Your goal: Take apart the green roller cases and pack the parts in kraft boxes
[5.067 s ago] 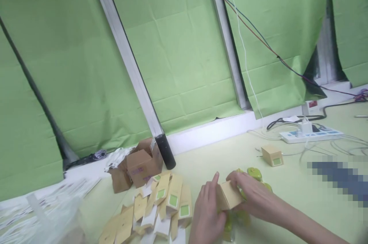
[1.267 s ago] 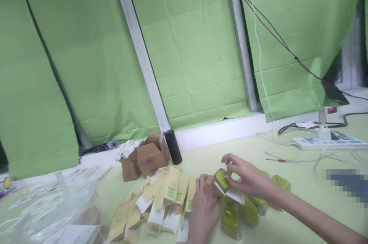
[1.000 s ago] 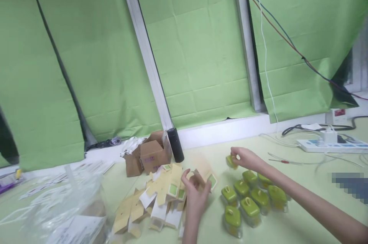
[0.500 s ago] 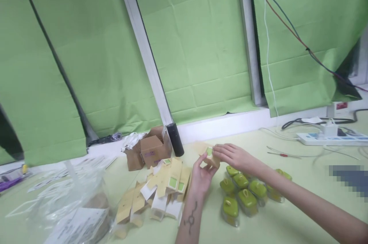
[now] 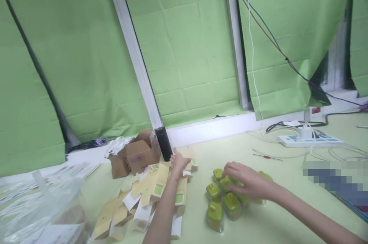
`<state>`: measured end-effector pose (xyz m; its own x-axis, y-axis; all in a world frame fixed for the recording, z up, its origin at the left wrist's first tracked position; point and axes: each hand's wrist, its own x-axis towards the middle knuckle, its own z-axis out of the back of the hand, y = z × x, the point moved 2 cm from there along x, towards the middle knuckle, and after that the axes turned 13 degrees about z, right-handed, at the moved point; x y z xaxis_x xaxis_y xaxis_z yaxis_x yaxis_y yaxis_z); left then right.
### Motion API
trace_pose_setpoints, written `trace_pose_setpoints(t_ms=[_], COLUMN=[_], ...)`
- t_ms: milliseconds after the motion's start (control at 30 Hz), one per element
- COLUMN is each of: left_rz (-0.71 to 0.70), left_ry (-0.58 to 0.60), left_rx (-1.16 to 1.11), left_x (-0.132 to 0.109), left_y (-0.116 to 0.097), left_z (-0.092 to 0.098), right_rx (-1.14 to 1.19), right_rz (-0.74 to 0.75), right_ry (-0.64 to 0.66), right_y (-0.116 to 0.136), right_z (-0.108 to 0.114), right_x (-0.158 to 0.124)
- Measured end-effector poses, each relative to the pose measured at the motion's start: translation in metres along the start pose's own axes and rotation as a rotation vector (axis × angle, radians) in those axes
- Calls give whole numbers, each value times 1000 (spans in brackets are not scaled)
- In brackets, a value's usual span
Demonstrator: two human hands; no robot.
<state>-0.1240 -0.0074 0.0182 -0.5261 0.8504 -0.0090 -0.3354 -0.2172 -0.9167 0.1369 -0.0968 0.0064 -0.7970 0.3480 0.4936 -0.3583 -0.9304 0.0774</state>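
Note:
My left hand is stretched out over the far end of a pile of folded cardboard boxes, thumb and fingers apart. Beside it lies a pale box with a small green window, partly covered by the hand. My right hand reaches over a cluster of small clear containers with green lids. Its curved fingers and thumb stand apart around one green-lidded container; whether they touch it is hard to see. Nearer me stand two more containers, a front one and its neighbour.
An open brown carton and a black cylinder stand at the back. On the left lies a clear plastic bag. A power strip with cables and a thin red-handled tool lie on the right.
The small box has left the space between both hands. My left hand has moved left to the box pile, and my right hand down onto the containers. The view has shifted right.

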Motion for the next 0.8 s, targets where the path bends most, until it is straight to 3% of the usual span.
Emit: trace_pose_setpoints(t_ms=[67,133,267,333,433,600,800], left_rz=[-65,-138,-228,-198,-118,-116,-69], left_ry=[13,118,579,710,727,625,518], left_rx=[77,146,322,386,365,310,382], left_x=[-10,-32,-103,-135,-161,-162,-159], left_y=[-5,-7,16,37,62,73,80], left_z=[7,16,32,35,28,17,21], right_rx=[54,103,171,185,249,308,378], right_rz=[-16,-38,-89,-112,-120,-179,-349], right_ry=[49,83,104,62,-40,-145,-309], right_y=[6,10,15,22,38,52,20], right_z=[-9,-18,-36,-45,-57,-68,-47], right_x=[-6,-8,-8,-5,4,14,33])
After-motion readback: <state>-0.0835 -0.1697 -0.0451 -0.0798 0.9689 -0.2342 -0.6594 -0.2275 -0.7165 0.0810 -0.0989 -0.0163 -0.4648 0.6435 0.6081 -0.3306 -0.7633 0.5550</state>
